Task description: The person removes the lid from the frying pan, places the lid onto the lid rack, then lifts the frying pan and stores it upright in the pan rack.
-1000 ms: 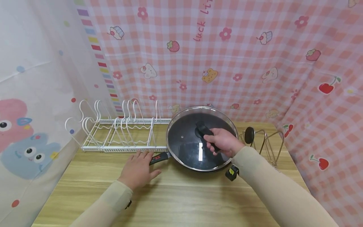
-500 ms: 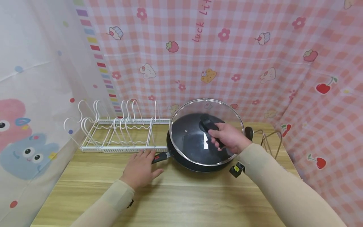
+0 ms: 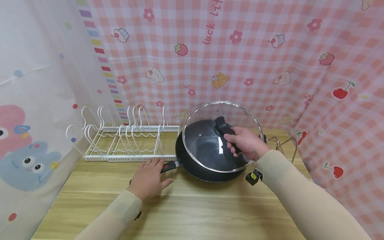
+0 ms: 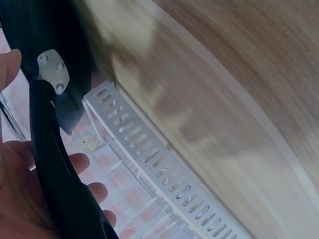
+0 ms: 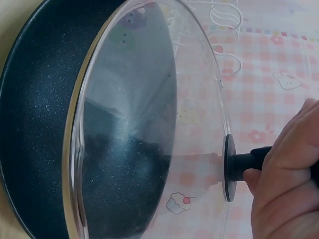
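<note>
A deep black frying pan stands on the table with its long handle pointing left. My left hand lies over that handle, fingers extended; the left wrist view has the pan handle across the palm, fingertips showing past it. By its black knob, my right hand grips a clear glass lid. The lid is tilted, its near edge over the pan's opening. Seen from the right wrist, a gap shows the speckled pan interior beside the lid's rim.
Left of the pan, a white wire rack with upright hooks stands against the back cloth. A brown wire rack stands at the right, partly hidden by the pan and arm. Patterned cloth walls the back and sides of the wooden table.
My right hand has lifted the lid off the pan, tilting it and moving it rightward, so the pan's near side is uncovered. My left hand has stayed at the pan handle.
</note>
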